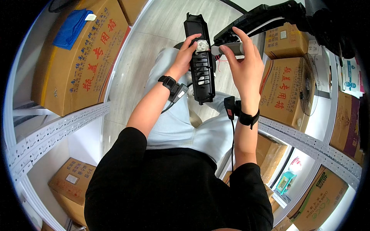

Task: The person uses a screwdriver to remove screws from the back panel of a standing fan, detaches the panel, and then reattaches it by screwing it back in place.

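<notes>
A long black plastic housing (pixel 203 73) with slatted openings stands upright in front of my lap. Near its middle sits a clump of white, partly clear material (pixel 202 46). My left hand (pixel 185 56) grips the housing's left side beside this clump, thumb and fingers curled on its edge. On the other side, a grey cylindrical handle (pixel 236 49) points toward the housing. My right hand (pixel 245 63) is around that handle, with the thumb on it and the index finger stretched out above. The other right fingers are hidden. A thin red wire hangs below the handle.
A long black curved frame (pixel 256 21) extends to the upper right. Cardboard boxes (pixel 83 57) fill shelves on both sides; a blue cloth (pixel 72 29) lies on the left one. A round fan guard (pixel 309 84) stands at right. Cabled devices (pixel 178 92) are strapped to both wrists.
</notes>
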Available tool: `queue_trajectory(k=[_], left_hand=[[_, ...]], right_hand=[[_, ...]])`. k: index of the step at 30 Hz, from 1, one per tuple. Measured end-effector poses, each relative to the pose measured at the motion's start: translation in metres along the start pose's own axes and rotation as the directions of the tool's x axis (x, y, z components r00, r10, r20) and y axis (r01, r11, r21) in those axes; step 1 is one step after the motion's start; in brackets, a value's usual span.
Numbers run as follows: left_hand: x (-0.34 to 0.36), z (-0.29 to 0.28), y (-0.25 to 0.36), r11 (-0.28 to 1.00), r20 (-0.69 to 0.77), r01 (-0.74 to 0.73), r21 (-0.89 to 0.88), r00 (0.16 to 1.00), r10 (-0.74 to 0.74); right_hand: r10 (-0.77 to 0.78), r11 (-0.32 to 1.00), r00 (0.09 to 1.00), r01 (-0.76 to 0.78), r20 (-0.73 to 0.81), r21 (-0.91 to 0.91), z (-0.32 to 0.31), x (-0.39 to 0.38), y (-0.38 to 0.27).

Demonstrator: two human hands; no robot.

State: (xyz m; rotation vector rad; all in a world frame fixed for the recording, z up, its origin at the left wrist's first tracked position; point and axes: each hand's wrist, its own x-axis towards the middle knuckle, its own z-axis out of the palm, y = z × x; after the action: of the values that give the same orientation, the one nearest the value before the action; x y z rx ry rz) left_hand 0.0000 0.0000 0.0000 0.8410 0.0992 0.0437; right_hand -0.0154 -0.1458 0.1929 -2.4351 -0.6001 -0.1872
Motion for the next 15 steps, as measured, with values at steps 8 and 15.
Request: queue_trajectory(k=[8, 15], left_hand=[[0.001, 0.007, -0.009, 0.999, -0.021, -0.011, -0.048, 1.0, 0.01], [0.001, 0.008, -0.006, 0.999, -0.012, -0.015, -0.03, 1.0, 0.014]], right_hand=[[-0.087, 0.986, 0.996, 0.089, -0.02, 0.142, -0.001, -0.003, 0.012], [-0.012, 1.0, 0.995, 0.012, -0.096, 0.005, 0.003, -0.001, 0.005]])
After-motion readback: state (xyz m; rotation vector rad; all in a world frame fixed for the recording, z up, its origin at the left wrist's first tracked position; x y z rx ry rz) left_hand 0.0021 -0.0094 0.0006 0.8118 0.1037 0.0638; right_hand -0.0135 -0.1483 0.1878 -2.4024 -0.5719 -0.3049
